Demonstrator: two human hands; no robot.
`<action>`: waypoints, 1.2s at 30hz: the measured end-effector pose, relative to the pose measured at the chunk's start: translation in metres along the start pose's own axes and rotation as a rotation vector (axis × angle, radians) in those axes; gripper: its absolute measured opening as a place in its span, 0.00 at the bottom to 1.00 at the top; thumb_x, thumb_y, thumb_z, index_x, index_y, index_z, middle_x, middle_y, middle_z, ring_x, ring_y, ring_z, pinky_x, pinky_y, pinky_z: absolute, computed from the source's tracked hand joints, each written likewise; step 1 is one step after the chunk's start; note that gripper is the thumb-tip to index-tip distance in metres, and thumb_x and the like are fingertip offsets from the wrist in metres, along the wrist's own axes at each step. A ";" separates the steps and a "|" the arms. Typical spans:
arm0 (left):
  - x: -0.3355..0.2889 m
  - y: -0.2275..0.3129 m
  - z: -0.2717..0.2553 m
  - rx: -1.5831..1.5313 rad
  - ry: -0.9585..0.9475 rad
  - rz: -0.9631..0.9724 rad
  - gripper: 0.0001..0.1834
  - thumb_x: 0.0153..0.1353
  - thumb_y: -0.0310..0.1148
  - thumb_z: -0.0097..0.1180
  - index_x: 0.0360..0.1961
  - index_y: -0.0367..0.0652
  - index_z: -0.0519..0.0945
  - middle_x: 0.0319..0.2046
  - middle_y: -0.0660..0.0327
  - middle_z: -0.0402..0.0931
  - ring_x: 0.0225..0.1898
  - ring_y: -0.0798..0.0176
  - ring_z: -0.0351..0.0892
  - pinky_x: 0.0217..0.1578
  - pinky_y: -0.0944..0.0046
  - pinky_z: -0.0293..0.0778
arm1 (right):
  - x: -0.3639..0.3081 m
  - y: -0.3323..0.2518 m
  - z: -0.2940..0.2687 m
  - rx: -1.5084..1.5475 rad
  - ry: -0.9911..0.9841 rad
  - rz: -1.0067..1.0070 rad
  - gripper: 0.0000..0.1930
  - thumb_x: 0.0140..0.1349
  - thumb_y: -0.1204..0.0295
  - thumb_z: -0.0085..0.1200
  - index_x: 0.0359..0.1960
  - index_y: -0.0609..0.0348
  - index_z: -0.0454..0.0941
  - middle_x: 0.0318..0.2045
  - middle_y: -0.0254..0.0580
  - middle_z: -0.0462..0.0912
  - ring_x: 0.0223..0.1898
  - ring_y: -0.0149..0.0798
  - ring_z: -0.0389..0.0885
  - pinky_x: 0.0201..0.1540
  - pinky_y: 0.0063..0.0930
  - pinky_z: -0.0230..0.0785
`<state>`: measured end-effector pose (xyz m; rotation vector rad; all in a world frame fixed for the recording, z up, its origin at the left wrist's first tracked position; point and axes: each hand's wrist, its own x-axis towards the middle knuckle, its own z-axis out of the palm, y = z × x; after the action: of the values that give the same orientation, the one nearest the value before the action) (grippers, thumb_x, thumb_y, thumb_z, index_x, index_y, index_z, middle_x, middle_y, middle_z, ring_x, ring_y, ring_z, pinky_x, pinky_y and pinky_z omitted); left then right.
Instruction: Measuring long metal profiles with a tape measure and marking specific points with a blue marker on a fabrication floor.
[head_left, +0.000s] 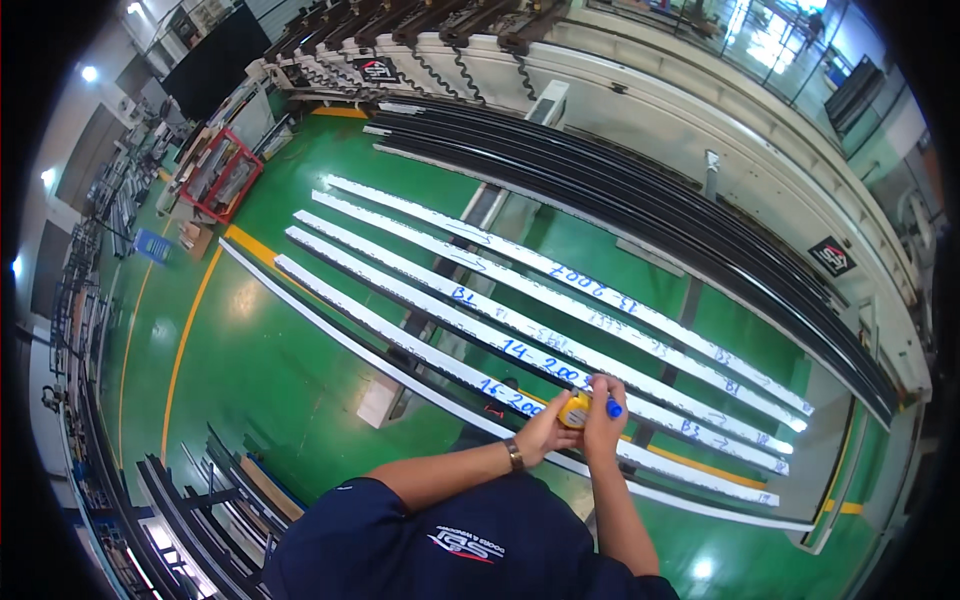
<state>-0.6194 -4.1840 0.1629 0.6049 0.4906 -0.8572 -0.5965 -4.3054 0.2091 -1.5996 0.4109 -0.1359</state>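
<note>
Green floor point(240, 345) backs a compact yellow tape measure point(574, 411).

Blue handwriting point(545, 360), in letters, digits and arrows, runs along the white strips point(463, 296). Red and white printed lettering point(466, 545) marks the navy shirt point(400, 560); dark emblem plates point(832, 256) stand on the pale machine point(640, 106).

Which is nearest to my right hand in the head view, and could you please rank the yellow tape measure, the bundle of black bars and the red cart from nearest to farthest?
From the right hand:
1. Yellow tape measure, just to its left.
2. Bundle of black bars, beyond the white strips.
3. Red cart, far off at upper left.
</note>
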 end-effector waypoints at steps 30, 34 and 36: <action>-0.034 -0.003 -0.005 0.469 0.043 -0.317 0.25 0.75 0.55 0.43 0.55 0.45 0.76 0.40 0.61 0.82 0.35 0.65 0.85 0.40 0.59 0.85 | -0.073 -0.001 -0.064 -0.476 -0.443 -0.073 0.24 0.53 0.60 0.70 0.46 0.63 0.79 0.45 0.51 0.80 0.47 0.54 0.81 0.51 0.41 0.73; -0.033 0.028 -0.038 0.465 0.047 -0.257 0.21 0.73 0.53 0.50 0.53 0.48 0.77 0.44 0.64 0.81 0.39 0.69 0.84 0.37 0.64 0.82 | -0.061 0.005 -0.026 -0.512 -0.494 -0.047 0.25 0.52 0.57 0.69 0.46 0.62 0.80 0.42 0.51 0.81 0.45 0.55 0.81 0.49 0.42 0.73; -0.043 0.050 -0.038 0.550 0.092 -0.249 0.21 0.72 0.52 0.53 0.53 0.48 0.77 0.43 0.64 0.81 0.37 0.71 0.83 0.34 0.68 0.80 | -0.055 0.008 -0.007 -0.551 -0.510 -0.072 0.26 0.51 0.57 0.70 0.46 0.62 0.79 0.41 0.51 0.80 0.44 0.55 0.80 0.49 0.42 0.72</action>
<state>-0.6088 -4.1097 0.1768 1.1060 0.4170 -1.2181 -0.6516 -4.2937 0.2107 -2.1095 -0.0173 0.3566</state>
